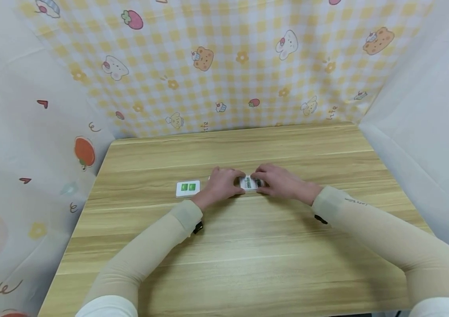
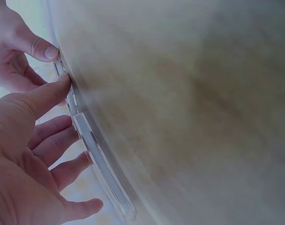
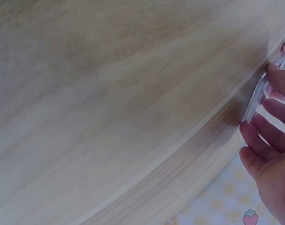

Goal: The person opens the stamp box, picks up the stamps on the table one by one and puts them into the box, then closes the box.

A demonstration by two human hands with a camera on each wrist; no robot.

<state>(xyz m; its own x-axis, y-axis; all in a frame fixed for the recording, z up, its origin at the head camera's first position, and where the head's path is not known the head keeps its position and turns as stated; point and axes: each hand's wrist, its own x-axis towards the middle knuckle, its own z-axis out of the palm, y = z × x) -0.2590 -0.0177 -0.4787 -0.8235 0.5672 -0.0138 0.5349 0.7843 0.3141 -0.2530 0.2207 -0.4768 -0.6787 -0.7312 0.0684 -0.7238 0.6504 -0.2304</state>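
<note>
Between my two hands lies a flat white card [image 1: 250,182] with green print, low on the table. My left hand [image 1: 224,184] pinches its left end with thumb and fingers. From the other side my right hand [image 1: 277,180] pinches the right end and covers part of the print. In the left wrist view this card [image 2: 72,101] shows clear, glassy edges. A second white card [image 1: 188,188], bearing two green squares, rests left of my left hand; its thick clear-edged side [image 2: 104,164] appears near the left fingers. The right wrist view catches one clear edge [image 3: 253,101] by the right fingers.
The wood-grain table [image 1: 224,259] runs back to a yellow checked cloth [image 1: 244,79] with cartoon prints. White cloths hang at the left [image 1: 18,154] and right [image 1: 418,110]. A sliver of something pale shows behind my left hand, mostly hidden.
</note>
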